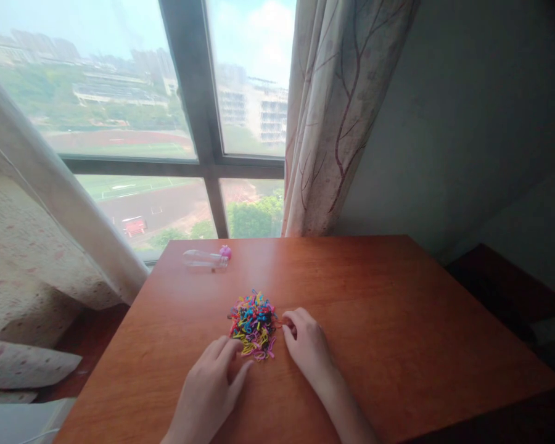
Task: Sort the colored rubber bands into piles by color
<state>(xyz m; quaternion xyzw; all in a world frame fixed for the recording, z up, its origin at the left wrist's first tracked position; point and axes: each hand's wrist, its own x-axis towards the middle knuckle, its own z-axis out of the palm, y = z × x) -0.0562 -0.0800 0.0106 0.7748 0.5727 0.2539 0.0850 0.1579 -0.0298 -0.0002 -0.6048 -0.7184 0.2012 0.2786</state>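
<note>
The left hand (210,385) lies flat on the tabletop (398,308), fingers (226,348) slightly spread, tips touching the band pile (254,324) at its 7 o'clock. The right hand (308,345) curls its fingers (290,319) together at the pile's 3 o'clock; whether they pinch a band is unclear. A clear bottle (203,259) lies sideways at the pile's 11 o'clock, its contents unclear.

Multicoloured elastic bands (254,324) on a reddish-brown table (398,320); cream curtain (337,111) with maroon branches.
</note>
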